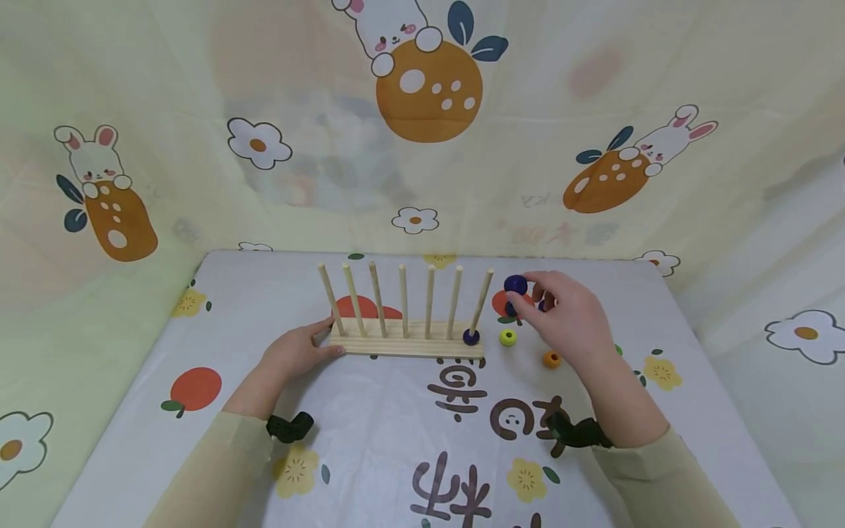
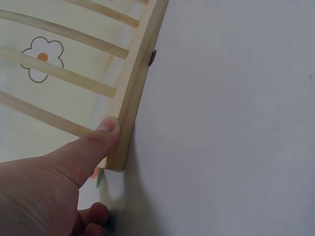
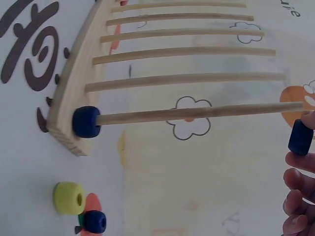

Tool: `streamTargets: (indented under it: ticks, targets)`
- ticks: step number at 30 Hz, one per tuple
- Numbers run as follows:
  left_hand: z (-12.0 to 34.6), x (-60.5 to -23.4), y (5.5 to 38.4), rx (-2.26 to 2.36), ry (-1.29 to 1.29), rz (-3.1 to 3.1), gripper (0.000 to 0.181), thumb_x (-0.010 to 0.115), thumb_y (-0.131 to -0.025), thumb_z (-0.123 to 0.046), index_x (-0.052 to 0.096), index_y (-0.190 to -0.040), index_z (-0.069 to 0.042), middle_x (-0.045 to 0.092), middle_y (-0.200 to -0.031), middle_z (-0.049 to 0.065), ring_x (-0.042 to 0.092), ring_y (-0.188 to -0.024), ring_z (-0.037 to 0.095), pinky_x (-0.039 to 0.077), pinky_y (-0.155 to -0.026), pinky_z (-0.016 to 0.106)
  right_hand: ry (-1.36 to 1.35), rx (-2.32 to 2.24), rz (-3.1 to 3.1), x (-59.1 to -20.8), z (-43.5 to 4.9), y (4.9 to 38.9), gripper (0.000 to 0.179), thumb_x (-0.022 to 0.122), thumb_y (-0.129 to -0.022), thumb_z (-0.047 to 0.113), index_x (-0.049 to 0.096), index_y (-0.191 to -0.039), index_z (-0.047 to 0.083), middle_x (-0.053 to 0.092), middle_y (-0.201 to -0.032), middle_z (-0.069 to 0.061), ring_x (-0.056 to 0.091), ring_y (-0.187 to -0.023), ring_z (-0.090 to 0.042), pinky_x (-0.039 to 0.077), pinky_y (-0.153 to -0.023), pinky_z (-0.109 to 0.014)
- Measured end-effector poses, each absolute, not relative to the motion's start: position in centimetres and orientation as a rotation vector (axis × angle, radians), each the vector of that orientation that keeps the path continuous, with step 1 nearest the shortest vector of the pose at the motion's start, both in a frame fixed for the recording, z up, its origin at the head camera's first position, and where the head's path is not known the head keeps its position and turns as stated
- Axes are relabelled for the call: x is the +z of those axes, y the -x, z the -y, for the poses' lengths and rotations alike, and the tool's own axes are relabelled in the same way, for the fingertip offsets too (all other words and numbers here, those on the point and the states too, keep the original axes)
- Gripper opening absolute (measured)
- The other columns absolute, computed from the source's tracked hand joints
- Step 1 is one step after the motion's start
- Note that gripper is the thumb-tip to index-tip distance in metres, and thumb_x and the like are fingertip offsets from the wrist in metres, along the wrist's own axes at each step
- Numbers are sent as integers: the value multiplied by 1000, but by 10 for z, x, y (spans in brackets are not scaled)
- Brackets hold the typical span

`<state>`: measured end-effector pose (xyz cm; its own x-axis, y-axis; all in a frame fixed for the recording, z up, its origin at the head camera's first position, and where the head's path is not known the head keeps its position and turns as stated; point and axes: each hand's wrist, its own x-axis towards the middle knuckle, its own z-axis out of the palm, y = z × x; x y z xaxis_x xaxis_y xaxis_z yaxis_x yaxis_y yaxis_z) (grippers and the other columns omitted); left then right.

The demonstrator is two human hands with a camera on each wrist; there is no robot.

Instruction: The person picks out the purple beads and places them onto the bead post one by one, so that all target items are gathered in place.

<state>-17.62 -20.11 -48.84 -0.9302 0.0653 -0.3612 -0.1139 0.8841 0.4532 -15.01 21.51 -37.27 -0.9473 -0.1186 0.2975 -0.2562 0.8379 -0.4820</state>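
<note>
A wooden peg rack [image 1: 405, 346] with a row of upright pegs stands on the table. At its left end, my left hand [image 1: 297, 356] grips the base, and the thumb lies on the wood in the left wrist view. My right hand [image 1: 568, 315] pinches a dark blue bead [image 1: 516, 284] between thumb and fingers. That bead [image 3: 300, 137] is just beside the tip of the rightmost peg [image 3: 197, 114], apart from it. Another blue bead [image 1: 471, 337] sits at the foot of this peg. The other pegs carry no beads.
Right of the rack lie a yellow-green bead [image 1: 507, 337], an orange bead [image 1: 551, 359] and a blue bead [image 3: 94, 221]. Something dark blue [image 1: 543, 305] shows partly behind the right hand. A printed cloth [image 1: 370, 440] covers the table, with a patterned curtain [image 1: 317, 205] behind.
</note>
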Motion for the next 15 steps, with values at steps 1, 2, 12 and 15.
streamTargets:
  ticks: [1, 2, 12, 15]
  targets:
    - [201, -489, 176, 678, 44, -2680, 83, 70, -87, -55, 33, -156, -29, 58, -135, 23, 54, -122, 37, 41, -102, 58, -280, 780, 2758, -370, -214, 150, 46, 67, -93, 44, 68, -122, 8, 60, -85, -4, 51, -77, -21, 43, -63, -35]
    - [202, -489, 177, 678, 44, -2680, 83, 69, -87, -55, 33, -156, -29, 57, -135, 23, 53, -122, 37, 40, -102, 59, -273, 784, 2757, -367, -213, 150, 47, 66, -94, 45, 67, -123, 8, 61, -86, -4, 51, -78, -21, 43, -64, -35]
    - [202, -490, 178, 683, 31, -2679, 83, 69, -87, -55, 33, -156, -28, 56, -136, 23, 52, -124, 38, 40, -103, 59, -282, 825, 2740, -350, -198, 155, 44, 66, -94, 44, 67, -124, 12, 59, -86, -3, 50, -79, -21, 40, -65, -35]
    - [201, -489, 177, 687, 33, -2676, 82, 70, -87, -55, 33, -156, -28, 54, -139, 24, 51, -126, 39, 39, -103, 59, -275, 842, 2742, -349, -194, 156, 44, 67, -94, 43, 67, -124, 11, 59, -87, -4, 51, -80, -23, 41, -65, -35]
